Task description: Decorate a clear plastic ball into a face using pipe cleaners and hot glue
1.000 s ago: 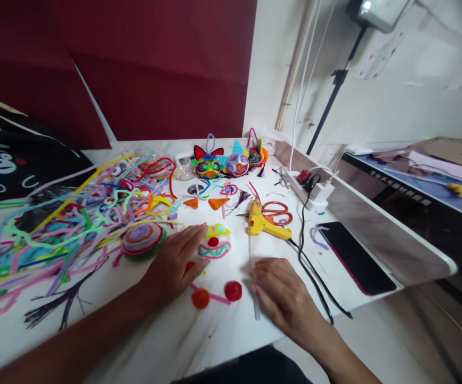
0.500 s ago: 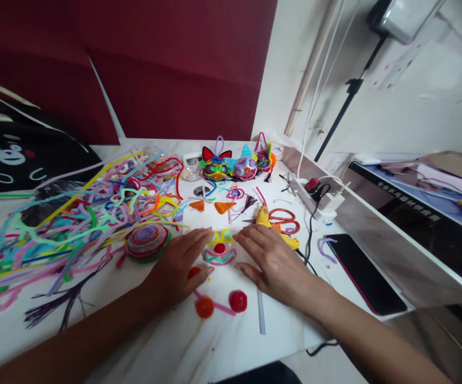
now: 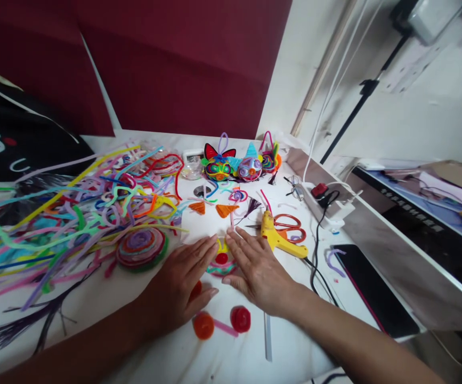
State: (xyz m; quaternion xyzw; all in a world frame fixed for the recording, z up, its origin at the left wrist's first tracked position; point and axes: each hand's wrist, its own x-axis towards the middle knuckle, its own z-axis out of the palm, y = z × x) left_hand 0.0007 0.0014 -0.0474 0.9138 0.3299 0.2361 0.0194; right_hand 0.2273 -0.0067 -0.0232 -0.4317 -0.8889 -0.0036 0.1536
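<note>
Both hands' fingertips (image 3: 209, 246) flank the pipe-cleaner face (image 3: 221, 261).

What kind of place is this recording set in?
Likely a home craft desk: a heap of pipe cleaners, a yellow glue gun, scissors and finished pipe-cleaner ornaments on a white table.

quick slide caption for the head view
Open left hand and right hand flank a small pipe-cleaner face on a white table, yellow glue gun alongside.
</note>
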